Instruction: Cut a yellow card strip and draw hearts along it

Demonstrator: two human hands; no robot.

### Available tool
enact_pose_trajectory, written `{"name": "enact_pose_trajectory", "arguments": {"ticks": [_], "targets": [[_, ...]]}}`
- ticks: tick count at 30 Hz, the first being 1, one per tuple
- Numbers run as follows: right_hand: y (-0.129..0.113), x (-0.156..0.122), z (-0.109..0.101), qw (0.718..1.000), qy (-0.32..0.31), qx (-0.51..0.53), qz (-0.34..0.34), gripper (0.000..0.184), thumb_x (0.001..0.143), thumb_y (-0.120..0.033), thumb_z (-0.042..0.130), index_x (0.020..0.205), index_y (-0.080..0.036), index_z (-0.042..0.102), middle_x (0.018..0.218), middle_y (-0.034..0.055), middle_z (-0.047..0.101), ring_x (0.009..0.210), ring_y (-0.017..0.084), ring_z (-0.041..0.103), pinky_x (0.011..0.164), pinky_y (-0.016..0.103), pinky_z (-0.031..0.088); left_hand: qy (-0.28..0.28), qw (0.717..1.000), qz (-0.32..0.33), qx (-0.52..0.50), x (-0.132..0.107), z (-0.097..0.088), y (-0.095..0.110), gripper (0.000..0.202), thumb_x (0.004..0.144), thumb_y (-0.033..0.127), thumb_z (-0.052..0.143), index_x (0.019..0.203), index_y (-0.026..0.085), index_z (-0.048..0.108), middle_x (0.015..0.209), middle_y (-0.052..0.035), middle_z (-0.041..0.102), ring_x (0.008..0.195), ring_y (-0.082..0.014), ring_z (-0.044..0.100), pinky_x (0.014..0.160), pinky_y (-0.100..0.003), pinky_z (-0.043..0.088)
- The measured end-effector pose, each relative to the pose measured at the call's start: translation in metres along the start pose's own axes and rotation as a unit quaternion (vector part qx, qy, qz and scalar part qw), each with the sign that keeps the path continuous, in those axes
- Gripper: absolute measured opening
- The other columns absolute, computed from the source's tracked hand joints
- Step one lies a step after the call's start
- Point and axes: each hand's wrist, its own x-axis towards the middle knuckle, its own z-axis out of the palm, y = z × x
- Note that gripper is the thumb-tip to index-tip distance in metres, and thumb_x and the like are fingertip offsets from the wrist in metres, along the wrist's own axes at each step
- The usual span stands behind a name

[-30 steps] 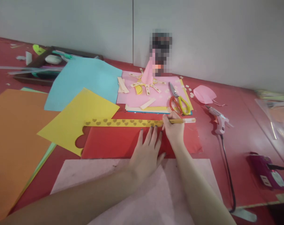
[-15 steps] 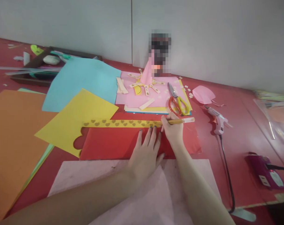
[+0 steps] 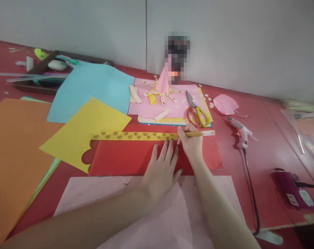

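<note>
A long yellow paper strip (image 3: 132,136), patterned with brown hearts, lies across red paper (image 3: 123,157). My left hand (image 3: 162,160) rests flat with its fingers apart, the fingertips at the strip's lower edge. In my right hand (image 3: 190,141) is a gold-brown marker (image 3: 207,133), gripped like a pen with its tip at the strip's right part. The strip's right end is hidden by my right hand. Scissors (image 3: 197,110) with red and yellow handles lie just beyond that hand, on pink paper (image 3: 143,110).
A glue gun (image 3: 240,132) and its cord lie to the right, near a purple power socket block (image 3: 294,190). Blue (image 3: 92,90), yellow (image 3: 86,128) and orange paper (image 3: 19,148) spread leftward. A pink cone (image 3: 163,83) stands at the back, beside a dark tray (image 3: 34,88).
Hardly anything differs. The whole view has shifted very slightly, while both hands and the marker keep almost the same position on the strip.
</note>
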Motion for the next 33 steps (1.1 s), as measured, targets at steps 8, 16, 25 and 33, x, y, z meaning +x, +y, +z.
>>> {"name": "enact_pose_trajectory", "arguments": {"ticks": [8, 16, 25, 33], "targets": [[0.0046, 0.0006, 0.0009, 1.000, -0.007, -0.004, -0.007, 0.030, 0.079, -0.033, 0.052, 0.055, -0.022, 0.038, 0.037, -0.0087, 0.045, 0.037, 0.009, 0.046, 0.046, 0.021, 0.041, -0.002, 1.000, -0.003, -0.003, -0.0001, 0.0000, 0.0004, 0.058, 0.089, 0.042, 0.017, 0.136, 0.009, 0.030, 0.142, -0.0156, 0.030, 0.133, -0.0281, 0.020, 0.107, -0.051, 0.013], [0.0017, 0.0003, 0.0006, 1.000, -0.007, 0.007, -0.004, 0.028, 0.078, -0.028, 0.053, 0.055, -0.021, 0.037, 0.036, -0.0094, 0.044, 0.037, 0.008, 0.047, 0.049, 0.020, 0.042, 0.000, 1.000, -0.001, -0.003, -0.0001, 0.0011, 0.0005, 0.058, 0.089, 0.041, 0.018, 0.135, 0.008, 0.031, 0.142, -0.0159, 0.031, 0.132, -0.0288, 0.021, 0.106, -0.052, 0.014], [0.0025, 0.0017, 0.0001, 0.999, 0.041, 0.028, 0.018, 0.027, 0.076, -0.024, 0.052, 0.056, -0.022, 0.034, 0.034, -0.0110, 0.040, 0.033, 0.009, 0.046, 0.042, 0.019, 0.038, -0.005, 1.000, -0.002, -0.005, 0.0003, -0.0004, 0.0001, 0.059, 0.090, 0.041, 0.017, 0.136, 0.007, 0.029, 0.143, -0.0181, 0.028, 0.132, -0.0299, 0.022, 0.105, -0.053, 0.016], [0.0045, 0.0014, -0.0003, 0.999, 0.008, 0.035, 0.003, 0.029, 0.079, -0.032, 0.053, 0.057, -0.021, 0.037, 0.037, -0.0094, 0.043, 0.036, 0.009, 0.049, 0.046, 0.020, 0.041, -0.004, 1.000, -0.001, 0.001, 0.0007, -0.0011, 0.0006, 0.058, 0.089, 0.041, 0.018, 0.136, 0.008, 0.029, 0.143, -0.0162, 0.030, 0.132, -0.0286, 0.021, 0.106, -0.052, 0.017]]}}
